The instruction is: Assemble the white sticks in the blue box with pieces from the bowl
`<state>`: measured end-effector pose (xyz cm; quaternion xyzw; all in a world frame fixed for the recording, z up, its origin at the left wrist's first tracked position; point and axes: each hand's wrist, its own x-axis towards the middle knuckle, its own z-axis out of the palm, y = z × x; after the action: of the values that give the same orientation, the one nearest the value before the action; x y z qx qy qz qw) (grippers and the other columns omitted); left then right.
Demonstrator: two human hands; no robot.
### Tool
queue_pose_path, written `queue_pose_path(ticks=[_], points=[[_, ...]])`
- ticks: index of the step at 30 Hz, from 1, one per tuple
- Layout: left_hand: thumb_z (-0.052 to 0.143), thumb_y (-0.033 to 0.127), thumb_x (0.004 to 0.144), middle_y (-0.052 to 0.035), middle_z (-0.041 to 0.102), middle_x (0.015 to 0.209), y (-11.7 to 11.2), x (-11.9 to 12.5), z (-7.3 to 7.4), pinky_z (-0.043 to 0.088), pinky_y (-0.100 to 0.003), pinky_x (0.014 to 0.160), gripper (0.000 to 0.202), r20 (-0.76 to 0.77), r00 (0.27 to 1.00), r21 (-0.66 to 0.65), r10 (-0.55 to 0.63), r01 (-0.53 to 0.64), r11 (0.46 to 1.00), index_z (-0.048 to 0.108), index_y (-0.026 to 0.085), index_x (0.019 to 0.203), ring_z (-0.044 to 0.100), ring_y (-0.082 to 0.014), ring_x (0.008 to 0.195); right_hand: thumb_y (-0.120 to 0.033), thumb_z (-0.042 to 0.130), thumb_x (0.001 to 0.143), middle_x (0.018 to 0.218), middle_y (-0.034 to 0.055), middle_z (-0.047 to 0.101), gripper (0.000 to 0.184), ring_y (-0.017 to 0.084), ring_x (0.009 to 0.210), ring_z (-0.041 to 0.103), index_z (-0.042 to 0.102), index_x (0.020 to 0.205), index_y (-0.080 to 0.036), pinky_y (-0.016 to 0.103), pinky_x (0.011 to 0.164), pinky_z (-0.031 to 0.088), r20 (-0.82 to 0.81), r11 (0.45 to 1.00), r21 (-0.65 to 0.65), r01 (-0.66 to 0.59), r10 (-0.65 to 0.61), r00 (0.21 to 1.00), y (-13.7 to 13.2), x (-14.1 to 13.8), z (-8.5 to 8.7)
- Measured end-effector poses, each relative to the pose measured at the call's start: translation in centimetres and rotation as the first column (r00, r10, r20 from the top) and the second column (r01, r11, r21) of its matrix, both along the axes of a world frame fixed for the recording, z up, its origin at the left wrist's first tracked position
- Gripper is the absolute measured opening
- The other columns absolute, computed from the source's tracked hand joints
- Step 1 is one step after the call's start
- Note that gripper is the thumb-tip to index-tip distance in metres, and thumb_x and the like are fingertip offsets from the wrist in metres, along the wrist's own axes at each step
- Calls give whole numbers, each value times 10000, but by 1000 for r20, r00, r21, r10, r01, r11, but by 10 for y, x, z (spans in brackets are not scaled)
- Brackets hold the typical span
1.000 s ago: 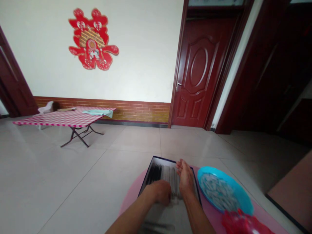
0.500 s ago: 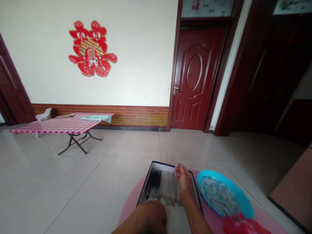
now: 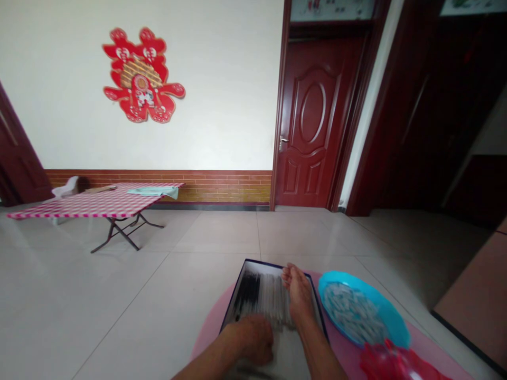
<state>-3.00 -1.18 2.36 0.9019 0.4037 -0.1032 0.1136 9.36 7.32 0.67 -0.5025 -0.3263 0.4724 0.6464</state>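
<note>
A shallow white-lined box (image 3: 295,268) with a dark blue rim lies in front of me. Inside it are rows of thin black rods (image 3: 247,295) on the left and clear, pen-like rods (image 3: 271,295) beside them. My left hand (image 3: 255,338) is closed in a fist over the near part of the box, blurred, and hides whatever its fingers hold. Along the box's right side, my right hand (image 3: 300,295) rests over the clear rods with its fingers curled together. What lies under that palm cannot be seen.
The box stands on a round pink surface (image 3: 212,327). To its right are a blue basin (image 3: 396,324) full of small whitish pieces and a crumpled red plastic bag (image 3: 392,361). A low folding table (image 3: 91,206) with a checked cloth stands at the left, and a red door (image 3: 312,121) behind.
My left hand has moved slightly up and away from me over the box. The right hand stays at the right side. The view has shifted a little.
</note>
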Motion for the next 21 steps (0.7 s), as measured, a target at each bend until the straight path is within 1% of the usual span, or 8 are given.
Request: queue_pose_path(ticks=[2, 5, 7, 9, 12, 16, 18, 21], points=[[481, 205, 757, -188, 722, 810, 7, -1, 9, 536, -388, 685, 286, -32, 994, 36, 101, -100, 994, 731, 85, 826, 686, -318, 798, -499, 526, 677, 779, 24, 690, 399, 190, 738, 629, 650, 920, -208, 289, 642, 471, 7, 1000, 3, 5, -5, 1000, 0, 1, 0], [470, 192, 762, -205, 704, 897, 19, -4, 20, 519, -408, 730, 291, 13, 945, 128, 328, -327, 936, 698, 73, 897, 668, -331, 873, -489, 525, 689, 756, 11, 684, 365, 184, 722, 625, 647, 898, -216, 281, 629, 462, 20, 1000, 14, 6, -6, 1000, -1, 2, 0], [486, 162, 737, -198, 686, 958, 25, -6, 20, 509, -412, 763, 318, 52, 920, 164, 390, -393, 905, 654, 76, 994, 652, -323, 918, -490, 529, 688, 758, 9, 682, 361, 185, 731, 626, 646, 891, -216, 281, 634, 463, 24, 1000, 19, 3, -4, 1000, -1, 3, -1], [500, 144, 723, -176, 669, 998, 28, -7, 15, 500, -403, 793, 375, 79, 916, 177, 393, -401, 899, 606, 94, 1079, 636, -302, 944, -498, 529, 682, 772, 14, 683, 377, 190, 746, 629, 643, 899, -211, 285, 641, 467, 21, 1000, 9, 4, -4, 1000, -2, 3, -1], [505, 147, 732, -155, 650, 1020, 28, -7, 4, 493, -393, 811, 403, 106, 921, 179, 374, -388, 904, 568, 120, 1130, 621, -277, 941, -501, 526, 683, 780, 14, 683, 380, 190, 756, 630, 641, 902, -213, 282, 638, 466, 23, 1000, -3, -2, 2, 1000, -3, 2, 0], [448, 127, 775, -158, 614, 1086, 26, -6, -8, 477, -410, 845, 378, 121, 929, 187, 349, -366, 912, 554, 121, 1138, 590, -274, 974, -498, 527, 690, 787, 9, 686, 371, 183, 755, 631, 646, 903, -219, 277, 640, 469, 19, 1000, 7, -14, 14, 1000, -5, 0, 3], [432, 121, 790, -169, 599, 1106, 26, -6, -10, 472, -422, 857, 356, 133, 934, 196, 332, -353, 915, 559, 111, 1122, 576, -284, 992, -504, 538, 681, 781, 14, 689, 372, 185, 743, 635, 651, 891, -218, 278, 629, 470, 4, 1000, -6, -10, 10, 1000, -6, -1, 4], [438, 125, 798, -170, 603, 1072, 27, -7, -11, 480, -424, 847, 316, 156, 941, 204, 301, -329, 922, 569, 106, 1085, 578, -287, 979, -508, 564, 668, 767, 19, 695, 365, 189, 725, 639, 659, 871, -220, 279, 608, 469, -7, 1000, -5, 0, 0, 1000, -5, -1, 4]])
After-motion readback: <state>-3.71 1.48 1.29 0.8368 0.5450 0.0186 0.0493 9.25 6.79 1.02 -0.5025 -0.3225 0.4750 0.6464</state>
